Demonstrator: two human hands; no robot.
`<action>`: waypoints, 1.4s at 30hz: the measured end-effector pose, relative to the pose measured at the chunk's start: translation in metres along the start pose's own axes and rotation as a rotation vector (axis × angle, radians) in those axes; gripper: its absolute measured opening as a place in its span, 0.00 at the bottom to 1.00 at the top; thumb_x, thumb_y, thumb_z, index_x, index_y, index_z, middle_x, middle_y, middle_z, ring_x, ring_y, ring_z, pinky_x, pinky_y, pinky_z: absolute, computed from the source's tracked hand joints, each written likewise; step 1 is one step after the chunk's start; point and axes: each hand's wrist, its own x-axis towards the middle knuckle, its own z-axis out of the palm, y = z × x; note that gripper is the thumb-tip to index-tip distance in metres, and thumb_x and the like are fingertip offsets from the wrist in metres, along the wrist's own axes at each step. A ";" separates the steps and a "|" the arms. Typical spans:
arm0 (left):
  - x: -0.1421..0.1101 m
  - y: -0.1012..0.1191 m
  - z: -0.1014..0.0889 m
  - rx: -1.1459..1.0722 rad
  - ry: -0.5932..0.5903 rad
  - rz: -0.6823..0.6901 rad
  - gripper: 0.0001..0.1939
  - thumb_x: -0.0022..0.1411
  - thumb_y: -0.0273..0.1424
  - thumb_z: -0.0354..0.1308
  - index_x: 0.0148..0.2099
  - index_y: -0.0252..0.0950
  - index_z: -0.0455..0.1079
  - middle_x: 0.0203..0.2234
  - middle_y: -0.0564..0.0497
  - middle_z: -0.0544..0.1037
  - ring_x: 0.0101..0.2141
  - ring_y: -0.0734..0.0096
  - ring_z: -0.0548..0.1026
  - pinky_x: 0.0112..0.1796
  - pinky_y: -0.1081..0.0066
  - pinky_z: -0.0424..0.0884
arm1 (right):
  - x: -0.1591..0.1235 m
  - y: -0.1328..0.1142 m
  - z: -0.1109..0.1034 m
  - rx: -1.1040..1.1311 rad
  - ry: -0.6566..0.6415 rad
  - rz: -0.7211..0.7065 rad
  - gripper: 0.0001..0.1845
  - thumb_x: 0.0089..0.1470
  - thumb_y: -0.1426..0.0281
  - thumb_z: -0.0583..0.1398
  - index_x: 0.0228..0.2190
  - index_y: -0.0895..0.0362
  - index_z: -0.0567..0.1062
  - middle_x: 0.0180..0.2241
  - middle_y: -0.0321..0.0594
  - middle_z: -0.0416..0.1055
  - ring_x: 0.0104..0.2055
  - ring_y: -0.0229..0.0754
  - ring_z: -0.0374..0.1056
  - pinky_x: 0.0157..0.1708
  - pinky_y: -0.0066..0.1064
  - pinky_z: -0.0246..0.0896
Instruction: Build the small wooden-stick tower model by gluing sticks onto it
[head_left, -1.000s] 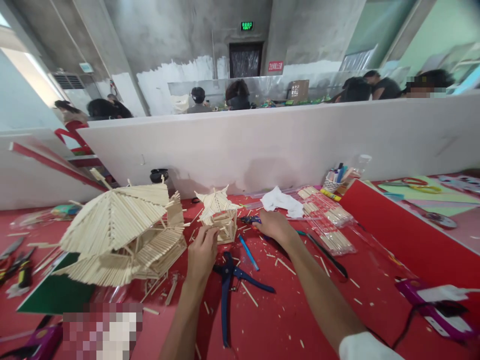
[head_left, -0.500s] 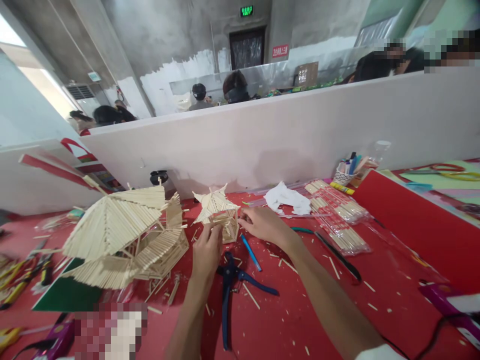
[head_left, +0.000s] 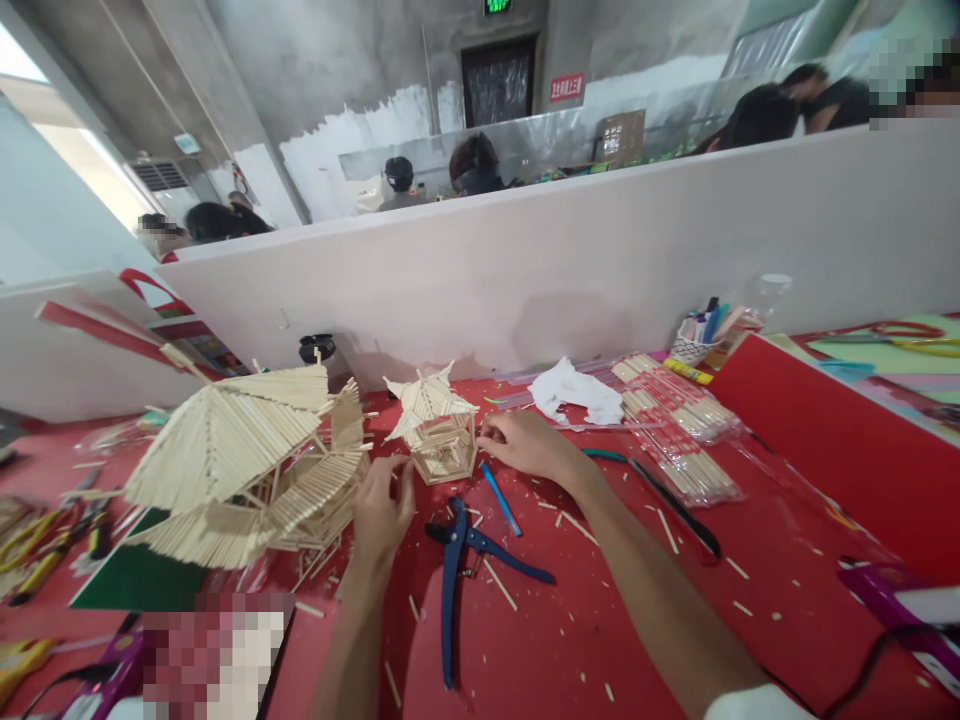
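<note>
Small stick pavilion point(head_left: 437, 408): upright, between both hands | right hand point(head_left: 534, 446): nearer, fingertips at its right side, grip unclear | left hand point(head_left: 381, 506): near-left of it, fingers curled, hold unclear

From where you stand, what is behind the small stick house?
Above the roof of the small house I see the white panel; beside it, some red table. Anything low and directly behind is covered by the house.

Both hands point(head_left: 450, 470) low, fingers curled
</note>
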 end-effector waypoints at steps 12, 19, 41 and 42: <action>-0.012 0.020 0.040 -0.073 -0.283 -0.455 0.20 0.67 0.42 0.54 0.53 0.35 0.76 0.26 0.49 0.82 0.27 0.67 0.78 0.32 0.72 0.66 | -0.004 0.003 0.002 0.047 -0.167 -0.072 0.11 0.62 0.66 0.58 0.34 0.55 0.80 0.31 0.40 0.79 0.31 0.39 0.72 0.31 0.28 0.54; -0.006 0.019 0.049 -0.203 -0.250 -0.509 0.19 0.66 0.43 0.54 0.46 0.35 0.78 0.25 0.48 0.81 0.25 0.68 0.77 0.29 0.73 0.66 | -0.001 -0.002 0.007 0.046 -0.146 -0.123 0.12 0.62 0.66 0.58 0.32 0.56 0.80 0.28 0.39 0.77 0.28 0.38 0.69 0.29 0.28 0.51; -0.001 0.031 0.047 -0.661 -0.237 -0.593 0.21 0.64 0.45 0.55 0.27 0.34 0.72 0.16 0.54 0.72 0.19 0.75 0.66 0.24 0.75 0.61 | 0.009 -0.011 0.038 -0.125 0.150 -0.277 0.10 0.63 0.69 0.60 0.47 0.55 0.73 0.47 0.46 0.73 0.47 0.45 0.71 0.43 0.33 0.64; -0.001 0.032 0.047 -0.660 -0.235 -0.589 0.20 0.64 0.44 0.55 0.28 0.34 0.73 0.16 0.54 0.72 0.19 0.74 0.67 0.24 0.75 0.61 | 0.010 -0.011 0.041 -0.147 0.166 -0.293 0.11 0.63 0.69 0.60 0.47 0.55 0.72 0.48 0.46 0.72 0.48 0.45 0.70 0.44 0.34 0.65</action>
